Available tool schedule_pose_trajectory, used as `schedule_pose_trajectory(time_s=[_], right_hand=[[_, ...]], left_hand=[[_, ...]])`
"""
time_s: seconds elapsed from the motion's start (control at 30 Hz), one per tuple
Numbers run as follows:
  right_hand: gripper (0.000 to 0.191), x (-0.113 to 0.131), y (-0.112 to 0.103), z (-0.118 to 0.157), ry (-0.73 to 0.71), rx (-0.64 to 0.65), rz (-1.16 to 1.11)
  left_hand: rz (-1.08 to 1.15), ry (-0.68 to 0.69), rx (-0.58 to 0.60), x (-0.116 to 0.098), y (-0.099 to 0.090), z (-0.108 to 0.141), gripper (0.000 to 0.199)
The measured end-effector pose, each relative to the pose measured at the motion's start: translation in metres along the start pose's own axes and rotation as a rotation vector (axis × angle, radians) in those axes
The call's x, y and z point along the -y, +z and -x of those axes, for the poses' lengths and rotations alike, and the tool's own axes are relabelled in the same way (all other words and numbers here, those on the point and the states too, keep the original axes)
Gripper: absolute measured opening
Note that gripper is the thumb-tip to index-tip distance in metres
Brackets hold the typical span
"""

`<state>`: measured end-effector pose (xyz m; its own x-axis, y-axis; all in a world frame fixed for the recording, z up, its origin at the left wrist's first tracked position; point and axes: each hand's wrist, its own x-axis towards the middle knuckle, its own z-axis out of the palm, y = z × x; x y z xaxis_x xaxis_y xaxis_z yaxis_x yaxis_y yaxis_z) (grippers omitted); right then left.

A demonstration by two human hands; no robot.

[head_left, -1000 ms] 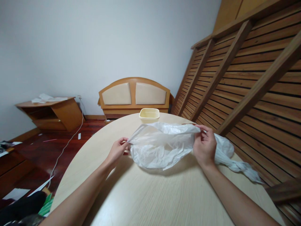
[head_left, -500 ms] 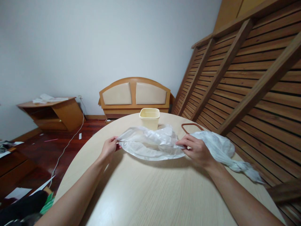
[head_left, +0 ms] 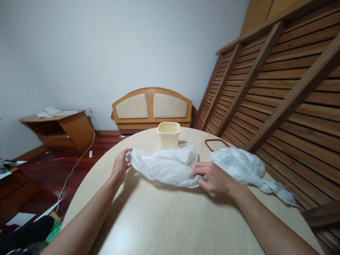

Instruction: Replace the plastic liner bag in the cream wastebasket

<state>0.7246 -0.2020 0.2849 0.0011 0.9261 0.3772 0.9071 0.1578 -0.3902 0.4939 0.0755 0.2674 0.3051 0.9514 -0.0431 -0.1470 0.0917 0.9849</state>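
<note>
A thin white plastic bag (head_left: pixel 162 166) stretches between my hands just above the table. My left hand (head_left: pixel 121 164) pinches its left end between thumb and fingers. At the right end, my right hand (head_left: pixel 212 176) grips the bag's edge, fingers closed on it. The bag's far part lies crumpled close to a pale yellow square bin (head_left: pixel 169 136), which stands upright behind it. Right of the bin, a brown rounded-square ring (head_left: pixel 216 140) lies flat. Beyond my right hand is a bundle of white plastic bags (head_left: pixel 241 164), its tail twisted into a knot.
The round wooden table (head_left: pixel 170 219) fills the foreground. Slatted wooden panels (head_left: pixel 278 106) lean along the right side. A headboard (head_left: pixel 152 106) stands against the wall. On the left are a low cabinet (head_left: pixel 55 129), a white cable (head_left: pixel 77 164) and papers (head_left: pixel 21 217) on the floor.
The bag's mouth, spread wide before, now hangs closer together and flatter. My right hand has moved a little left and nearer to me; my left hand has shifted slightly left, still holding.
</note>
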Motion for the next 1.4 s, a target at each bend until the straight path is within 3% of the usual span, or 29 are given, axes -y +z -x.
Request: schedule_pose_trajectory(time_s=[0.2, 0.27, 0.33, 0.43, 0.5, 0.57, 0.63, 0.7, 0.8, 0.9, 1.0, 1.13, 1.27, 1.33, 1.4], right_hand=[[0.017, 0.044, 0.01, -0.005, 0.05, 0.238, -0.292], [0.013, 0.051, 0.01, -0.006, 0.025, 0.284, -0.327], [0.014, 0.048, 0.01, -0.008, 0.038, 0.196, -0.261], [0.015, 0.027, 0.013, -0.009, 0.118, -0.123, -0.058], [0.04, 0.009, 0.016, -0.009, 0.072, -0.266, 0.042], [0.056, -0.006, 0.02, -0.008, 0.032, -0.295, 0.093], [0.05, -0.015, 0.023, -0.007, 0.031, -0.287, 0.117], [0.03, -0.018, 0.024, -0.008, 0.043, -0.289, 0.117], [0.013, -0.02, 0.021, -0.01, 0.074, -0.366, 0.024], [0.011, -0.023, 0.012, -0.011, 0.216, -0.599, -0.159], [0.02, -0.031, 0.0, -0.011, 0.37, -0.841, -0.351], [0.028, -0.043, -0.014, -0.008, 0.477, -1.002, -0.585], [0.03, -0.039, -0.016, -0.01, 0.455, -0.929, -0.673], [0.03, -0.028, -0.011, -0.013, 0.438, -0.842, -0.663], [0.027, -0.014, -0.004, -0.015, 0.413, -0.728, -0.631]], left_hand=[[-0.036, 0.27, 0.13, 0.004, 0.016, 0.019, 0.072], [-0.036, 0.293, 0.159, 0.006, 0.019, 0.024, 0.078], [-0.05, 0.268, 0.156, 0.006, 0.02, 0.026, 0.08], [-0.072, 0.233, 0.145, 0.006, 0.02, 0.029, 0.077], [-0.077, 0.21, 0.171, 0.005, 0.021, 0.031, 0.076], [-0.073, 0.187, 0.239, 0.004, 0.023, 0.035, 0.076], [-0.064, 0.169, 0.324, 0.002, 0.025, 0.041, 0.077], [-0.054, 0.142, 0.409, 0.001, 0.027, 0.048, 0.078], [-0.054, 0.12, 0.48, -0.003, 0.029, 0.054, 0.074], [-0.086, 0.174, 0.416, -0.004, 0.029, 0.052, 0.063], [-0.175, 0.251, 0.263, -0.001, 0.025, 0.042, 0.044], [-0.314, 0.302, 0.091, 0.004, 0.016, 0.025, 0.02], [-0.364, 0.351, 0.03, 0.003, 0.013, 0.02, 0.023], [-0.449, 0.535, 0.023, 0.0, 0.016, 0.029, 0.037], [-0.593, 0.825, 0.068, -0.003, 0.022, 0.046, 0.044]])
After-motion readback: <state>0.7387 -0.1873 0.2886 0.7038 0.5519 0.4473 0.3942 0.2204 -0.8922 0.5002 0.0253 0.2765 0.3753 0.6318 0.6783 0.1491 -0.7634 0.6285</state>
